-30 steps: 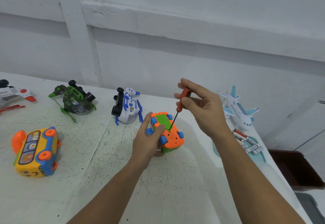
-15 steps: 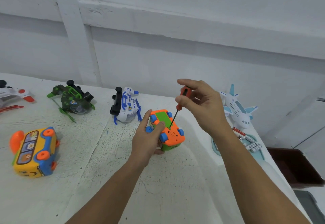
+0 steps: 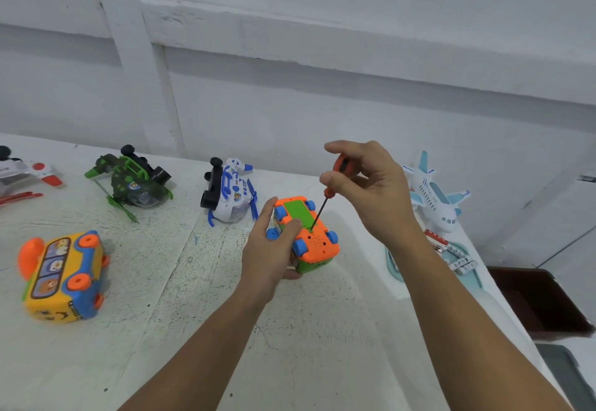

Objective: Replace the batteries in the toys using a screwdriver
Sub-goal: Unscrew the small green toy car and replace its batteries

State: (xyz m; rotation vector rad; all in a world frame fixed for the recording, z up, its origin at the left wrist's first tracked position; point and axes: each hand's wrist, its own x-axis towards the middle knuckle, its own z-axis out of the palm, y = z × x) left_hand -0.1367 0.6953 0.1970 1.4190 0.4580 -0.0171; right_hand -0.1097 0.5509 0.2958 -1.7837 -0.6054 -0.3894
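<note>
Under the right hand (image 3: 367, 191), the thin tip of the screwdriver (image 3: 323, 205) stands at the edge of the green cover (image 3: 297, 211) on the orange toy car (image 3: 317, 244). If the shaft leans or the car turns, the tip could slip and scratch the plastic or jab the left thumb just beside it. The right hand pinches the red handle from above. The left hand (image 3: 269, 251) grips the upturned car just below it, near the table (image 3: 193, 330).

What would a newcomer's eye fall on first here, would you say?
At the centre, the left hand grips an upturned orange toy car while the right hand holds a screwdriver tip-down on its underside. A yellow toy bus lies at the left, a white plane at the right.
</note>
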